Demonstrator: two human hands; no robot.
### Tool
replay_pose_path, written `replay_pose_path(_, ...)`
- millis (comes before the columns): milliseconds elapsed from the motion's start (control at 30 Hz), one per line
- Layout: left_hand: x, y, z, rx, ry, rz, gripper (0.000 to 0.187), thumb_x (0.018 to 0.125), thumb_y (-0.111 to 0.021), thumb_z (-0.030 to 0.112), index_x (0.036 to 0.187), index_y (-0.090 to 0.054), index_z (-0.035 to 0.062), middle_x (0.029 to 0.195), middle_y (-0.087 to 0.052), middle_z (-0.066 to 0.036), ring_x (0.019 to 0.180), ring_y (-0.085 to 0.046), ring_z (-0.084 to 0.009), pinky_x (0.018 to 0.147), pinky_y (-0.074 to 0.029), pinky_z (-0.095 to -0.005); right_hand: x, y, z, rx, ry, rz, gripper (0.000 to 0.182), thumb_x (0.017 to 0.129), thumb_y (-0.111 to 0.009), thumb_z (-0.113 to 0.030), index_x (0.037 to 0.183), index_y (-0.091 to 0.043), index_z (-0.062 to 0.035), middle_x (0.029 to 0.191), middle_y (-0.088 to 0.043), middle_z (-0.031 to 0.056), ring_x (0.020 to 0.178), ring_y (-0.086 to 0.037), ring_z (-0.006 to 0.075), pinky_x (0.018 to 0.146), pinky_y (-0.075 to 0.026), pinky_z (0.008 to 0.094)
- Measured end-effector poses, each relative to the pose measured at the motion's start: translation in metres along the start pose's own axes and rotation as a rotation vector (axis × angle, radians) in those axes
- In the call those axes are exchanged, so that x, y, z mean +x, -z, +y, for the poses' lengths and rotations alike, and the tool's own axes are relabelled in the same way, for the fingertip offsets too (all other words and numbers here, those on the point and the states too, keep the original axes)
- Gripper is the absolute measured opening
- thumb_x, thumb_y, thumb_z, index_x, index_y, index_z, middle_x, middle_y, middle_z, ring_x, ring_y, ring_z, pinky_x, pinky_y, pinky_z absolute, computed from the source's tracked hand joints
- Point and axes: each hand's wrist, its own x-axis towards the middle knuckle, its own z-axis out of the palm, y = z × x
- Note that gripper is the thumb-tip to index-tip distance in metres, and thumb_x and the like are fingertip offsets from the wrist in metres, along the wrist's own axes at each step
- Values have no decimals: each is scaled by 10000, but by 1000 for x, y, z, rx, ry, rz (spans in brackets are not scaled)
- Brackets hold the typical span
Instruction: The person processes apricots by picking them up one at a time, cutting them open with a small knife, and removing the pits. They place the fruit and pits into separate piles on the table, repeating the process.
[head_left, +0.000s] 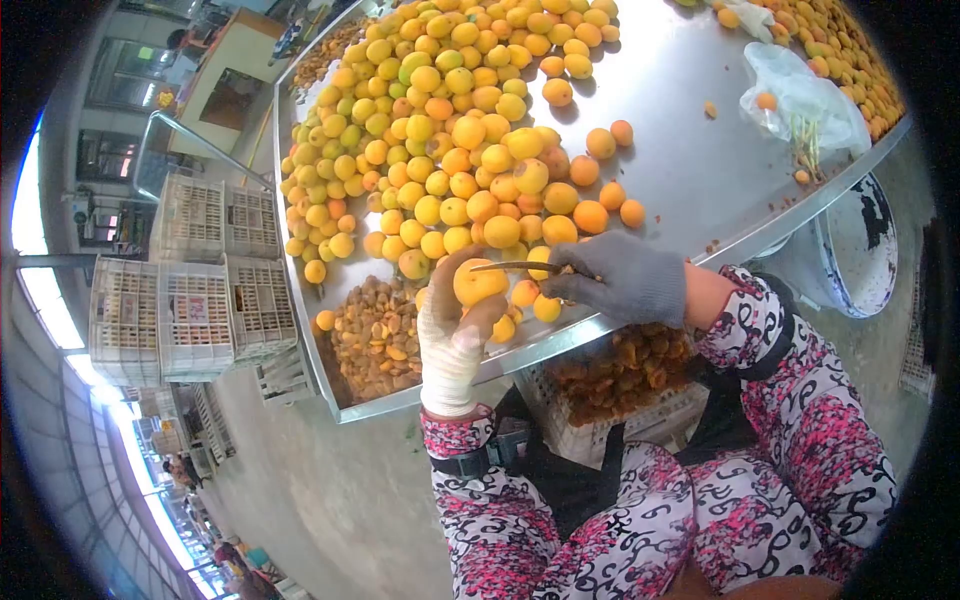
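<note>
My left hand (452, 345), in a white glove with brown fingers, is closed around a yellow apricot (478, 283) near the front edge of the metal table. In a grey glove, my right hand (622, 278) grips a small knife (515, 266). Its thin, dark blade points left and overlaps the top of the apricot in this view. Just beyond both hands lies a large heap of whole apricots (470, 130). Left of my left hand is a pile of brownish apricot stones (370, 335), with a few orange pieces among them.
A plastic crate of dark orange halves (625, 375) stands below the table edge. To the right is a white bucket (845, 250). A clear plastic bag (800, 95) lies on the metal table (690, 120), with more fruit at far right. Stacked crates (195, 320) stand left.
</note>
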Motion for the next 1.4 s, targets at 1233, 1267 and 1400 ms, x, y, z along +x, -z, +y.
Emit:
replay_pose_path(1233, 10, -39, -24, -839, 145, 89, 603, 873, -559, 352, 1305, -360, -20, 1133, -538, -103, 1072, -519, -227, 890, -435, -353, 3, -30, -8, 59, -38, 199, 367, 908, -452, -376, 969, -553, -29, 763, -601, 212, 729, -590, 387, 647, -465, 450)
replay_pose_path(1267, 10, -37, -21, -838, 144, 88, 603, 873, -559, 352, 1305, -360, -20, 1133, -538, -103, 1072, -519, -227, 890, -435, -353, 4, -30, -6, 107, -27, 200, 367, 911, -448, -373, 975, -552, -27, 769, -603, 211, 734, -592, 385, 649, -465, 452)
replay_pose_path(1400, 13, -30, -9, -225, 24, 14, 539, 876, -541, 303, 1303, -367, 25, 1279, -434, -141, 1108, -485, -259, 945, -382, -349, 4, -20, -11, -7, -17, 204, 367, 908, -456, -370, 973, -550, -21, 780, -604, 212, 750, -594, 387, 658, -465, 454)
